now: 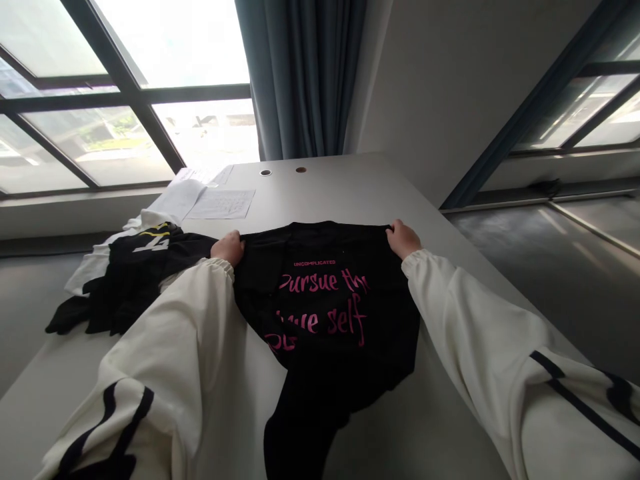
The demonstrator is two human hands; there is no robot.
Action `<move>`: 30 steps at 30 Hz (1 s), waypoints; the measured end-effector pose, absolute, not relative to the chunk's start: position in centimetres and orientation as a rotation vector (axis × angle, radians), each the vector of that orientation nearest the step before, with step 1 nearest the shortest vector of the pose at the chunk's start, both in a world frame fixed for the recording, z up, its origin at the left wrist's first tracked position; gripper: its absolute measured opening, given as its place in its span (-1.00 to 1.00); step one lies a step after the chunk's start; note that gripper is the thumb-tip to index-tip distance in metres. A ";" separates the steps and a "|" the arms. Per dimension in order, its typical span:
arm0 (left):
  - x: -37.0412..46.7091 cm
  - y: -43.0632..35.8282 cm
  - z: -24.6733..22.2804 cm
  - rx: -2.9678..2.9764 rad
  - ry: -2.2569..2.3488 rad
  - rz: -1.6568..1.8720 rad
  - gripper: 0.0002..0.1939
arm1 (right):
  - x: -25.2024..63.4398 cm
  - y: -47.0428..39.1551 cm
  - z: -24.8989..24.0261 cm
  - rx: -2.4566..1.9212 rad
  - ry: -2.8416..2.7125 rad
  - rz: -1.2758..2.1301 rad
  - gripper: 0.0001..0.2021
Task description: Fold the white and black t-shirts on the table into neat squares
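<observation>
A black T-shirt (pixel 325 373) with pink lettering is stretched between my two hands over the white table. My left hand (pixel 229 249) grips it at the left shoulder, fingers closed on the cloth. At the opposite shoulder, my right hand (pixel 403 239) pinches the fabric. The collar edge lies at the far side, and the lower part of the shirt is bunched and trails toward me. Folds hide some of the printed words.
On the left of the white table (pixel 345 187) lies a pile of black and white clothes (pixel 130 273). Behind it are sheets of paper (pixel 223 203). Two round cable holes (pixel 265 173) sit near the far edge. A blue curtain (pixel 305 80) hangs beyond, beside windows.
</observation>
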State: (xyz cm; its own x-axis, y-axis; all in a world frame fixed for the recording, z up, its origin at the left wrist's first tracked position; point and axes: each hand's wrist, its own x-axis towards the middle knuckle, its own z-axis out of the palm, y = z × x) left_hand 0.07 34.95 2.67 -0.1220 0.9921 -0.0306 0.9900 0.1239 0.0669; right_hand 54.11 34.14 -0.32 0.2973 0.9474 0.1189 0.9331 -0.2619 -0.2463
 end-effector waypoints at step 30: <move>-1.0 23.1 3.5 1.710 2.436 0.738 -0.65 | 54.8 26.3 0.5 -1.987 -1.568 0.083 -0.63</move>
